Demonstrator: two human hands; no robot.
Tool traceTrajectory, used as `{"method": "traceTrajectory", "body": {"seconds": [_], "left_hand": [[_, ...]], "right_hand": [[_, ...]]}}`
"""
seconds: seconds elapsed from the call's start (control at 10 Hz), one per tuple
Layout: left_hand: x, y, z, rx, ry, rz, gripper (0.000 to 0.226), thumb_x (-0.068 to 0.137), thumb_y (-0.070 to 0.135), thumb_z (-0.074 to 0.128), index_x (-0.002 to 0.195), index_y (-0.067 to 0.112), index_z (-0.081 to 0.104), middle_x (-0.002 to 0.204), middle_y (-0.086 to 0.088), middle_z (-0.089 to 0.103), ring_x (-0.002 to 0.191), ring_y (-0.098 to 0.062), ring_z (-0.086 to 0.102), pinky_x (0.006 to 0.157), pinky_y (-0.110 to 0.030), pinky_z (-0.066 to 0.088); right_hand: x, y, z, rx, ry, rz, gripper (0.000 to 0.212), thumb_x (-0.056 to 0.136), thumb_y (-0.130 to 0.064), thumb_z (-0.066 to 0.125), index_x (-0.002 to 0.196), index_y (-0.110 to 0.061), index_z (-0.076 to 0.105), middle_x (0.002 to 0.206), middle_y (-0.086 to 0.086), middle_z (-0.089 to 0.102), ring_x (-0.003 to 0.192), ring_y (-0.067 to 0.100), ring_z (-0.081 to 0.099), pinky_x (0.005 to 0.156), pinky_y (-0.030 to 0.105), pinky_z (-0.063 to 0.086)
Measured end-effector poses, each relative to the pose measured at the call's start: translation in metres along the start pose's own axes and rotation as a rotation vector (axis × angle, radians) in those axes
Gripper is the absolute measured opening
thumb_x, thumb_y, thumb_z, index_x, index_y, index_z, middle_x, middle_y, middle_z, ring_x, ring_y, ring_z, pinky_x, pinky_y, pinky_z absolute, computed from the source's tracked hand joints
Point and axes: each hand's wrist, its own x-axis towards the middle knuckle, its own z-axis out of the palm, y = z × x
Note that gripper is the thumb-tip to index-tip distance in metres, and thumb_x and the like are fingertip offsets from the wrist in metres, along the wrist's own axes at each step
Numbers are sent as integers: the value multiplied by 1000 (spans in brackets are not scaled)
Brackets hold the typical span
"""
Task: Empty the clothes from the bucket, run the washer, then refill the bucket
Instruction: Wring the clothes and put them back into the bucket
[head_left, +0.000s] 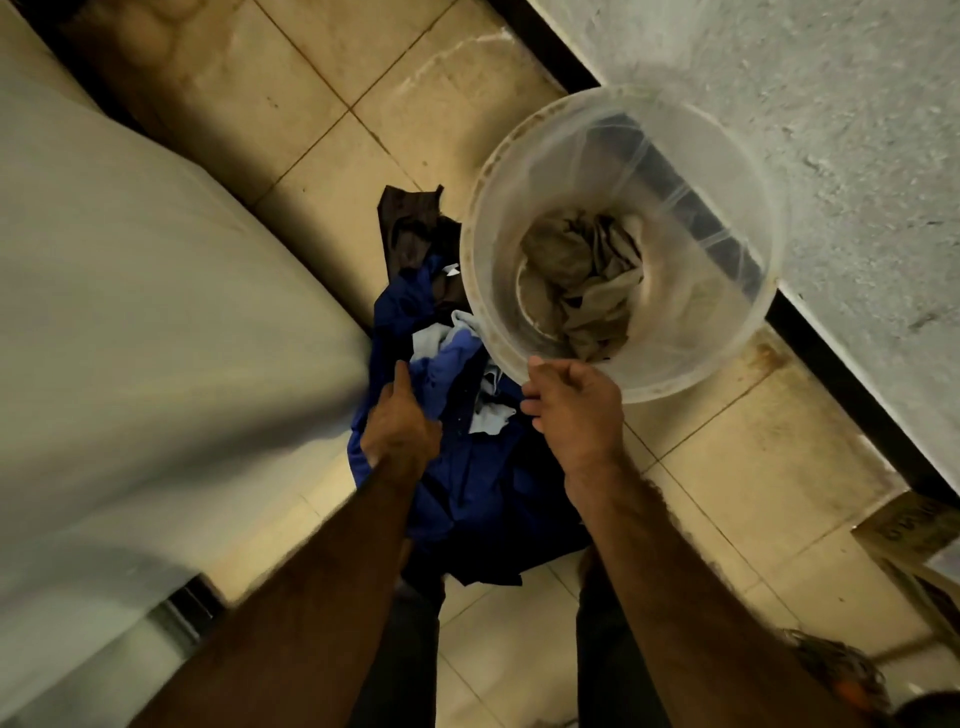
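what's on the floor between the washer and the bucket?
Head view: a pile of clothes, mostly blue and dark, fills the gap between the washer and the bucket; the left hand rests on it.

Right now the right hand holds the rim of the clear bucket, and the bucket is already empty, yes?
Not quite. The head view shows the right hand on the rim of the clear bucket, but beige clothes remain at its bottom.
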Motion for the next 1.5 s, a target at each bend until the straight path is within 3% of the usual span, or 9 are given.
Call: {"method": "traceTrajectory", "body": {"seconds": [0.1, 0.2, 0.4, 0.6, 0.8, 0.9, 1.1, 1.3, 1.5], "left_hand": [[7, -1, -3, 16, 62, 15, 57, 88, 26, 63, 140, 19, 45, 136, -13, 52, 122, -38, 54, 95, -48, 50], [-13, 5, -8, 39, 244, 69, 29, 89, 30, 59, 116, 18, 63, 122, -9, 58, 114, -36, 52, 94, -48, 47], [-64, 11, -20, -129, 470, 352, 36, 87, 42, 60, 112, 16, 66, 133, 0, 58, 133, -27, 45, 109, -54, 37], [-107, 18, -42, -507, 424, 402, 31, 97, 49, 54, 97, 19, 61, 85, 5, 62, 79, -13, 59, 78, -41, 53], [-148, 29, -78, -619, 605, 421, 26, 101, 42, 44, 85, 23, 53, 78, 5, 52, 71, -2, 52, 66, -12, 42], [-162, 27, -95, -620, 680, 424, 21, 101, 38, 44, 89, 24, 55, 94, 1, 54, 82, 5, 52, 74, -6, 40], [-210, 19, -126, -821, 781, 409, 26, 103, 27, 47, 81, 15, 53, 72, 9, 54, 66, -1, 51, 59, -18, 43], [-201, 13, -134, -1002, 708, 236, 35, 102, 38, 49, 75, 15, 55, 65, 1, 52, 63, -14, 50, 57, -33, 43], [-186, 21, -122, -1022, 433, 142, 30, 102, 35, 49, 82, 15, 59, 67, 4, 59, 59, -3, 58, 55, -18, 48]], "right_hand": [[-2, 2, -1, 12, -6, -13, 19, 95, -26, 68, 77, -20, 67, 85, 11, 74, 76, 25, 67, 73, 39, 55], [-4, 5, 6, -14, 17, -37, 20, 92, -29, 70, 73, -23, 67, 85, 10, 75, 81, 27, 69, 81, 43, 57], [-15, 7, 29, -114, 13, -88, 18, 92, -34, 70, 92, -15, 72, 84, 1, 73, 83, 24, 70, 87, 49, 59], [-31, 3, 37, -126, 10, -97, 31, 97, -42, 63, 109, -14, 70, 93, -6, 66, 88, 12, 61, 82, 31, 49], [-39, 7, 35, -151, 19, -138, 31, 101, -43, 55, 94, -18, 72, 88, -5, 67, 82, 9, 59, 77, 26, 40], [-45, 11, 36, -153, 51, -194, 33, 101, -43, 55, 90, -17, 71, 87, -4, 67, 80, 8, 60, 78, 28, 44], [-58, 14, 38, -281, 137, -428, 42, 95, -51, 52, 111, -18, 72, 110, 2, 68, 104, 16, 61, 93, 34, 50], [-63, 13, 40, -240, 23, -318, 41, 97, -54, 53, 93, -19, 72, 96, 3, 73, 94, 20, 68, 80, 31, 49], [-60, 7, 50, 170, -399, 95, 94, 75, -90, 50, 137, -20, 59, 134, 2, 67, 124, 25, 63, 109, 52, 47]]}}
